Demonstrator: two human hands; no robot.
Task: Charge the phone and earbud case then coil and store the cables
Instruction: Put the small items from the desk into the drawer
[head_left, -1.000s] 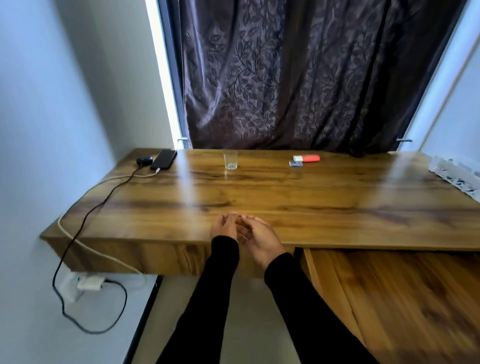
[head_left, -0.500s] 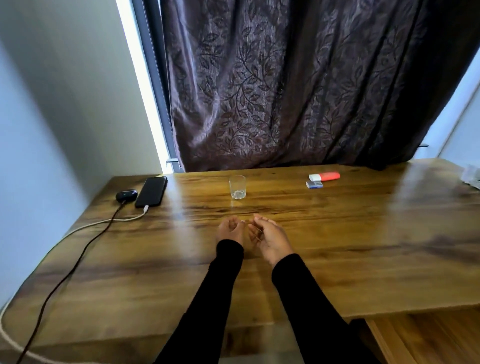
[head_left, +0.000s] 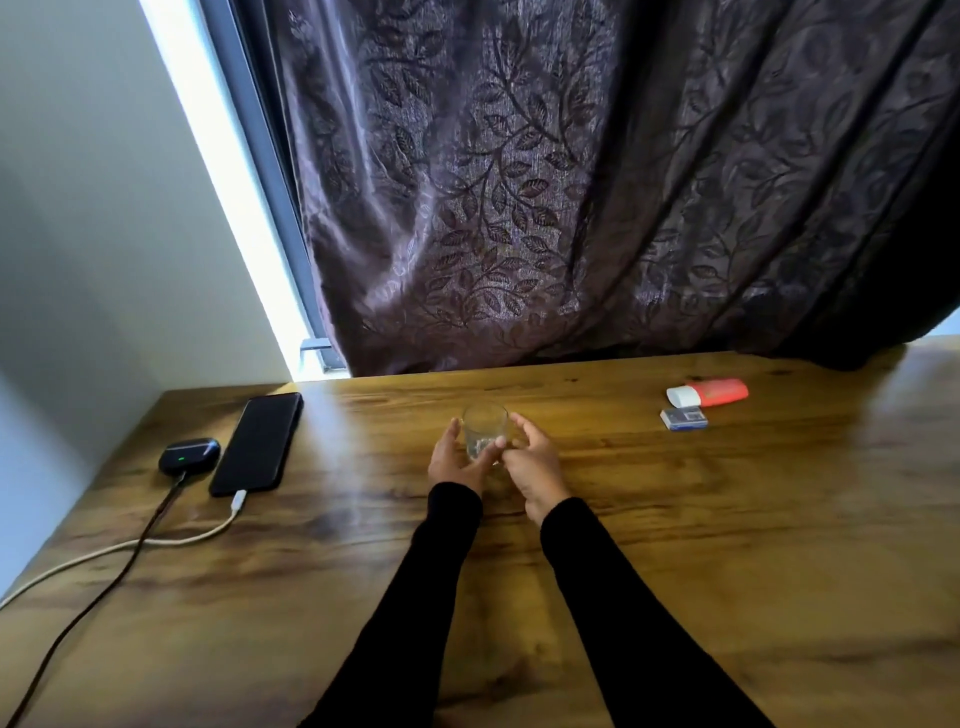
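Wooden desk (head_left: 727, 571) carries all. Both cables look limp and light; grip them at the stiff plugs. Left hand (head_left: 457, 462) and right hand (head_left: 530, 462) cup a fragile glass (head_left: 484, 428). Far left, slick phone (head_left: 258, 441) and earbud case (head_left: 189, 455) lie plugged in.

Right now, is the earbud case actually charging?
Apparently charging: the earbud case shows a small green light on its front, and the black cable runs into its near end.

Bare table (head_left: 675, 571) right; phone (head_left: 258, 441) and cables (head_left: 119, 545) crowd left.
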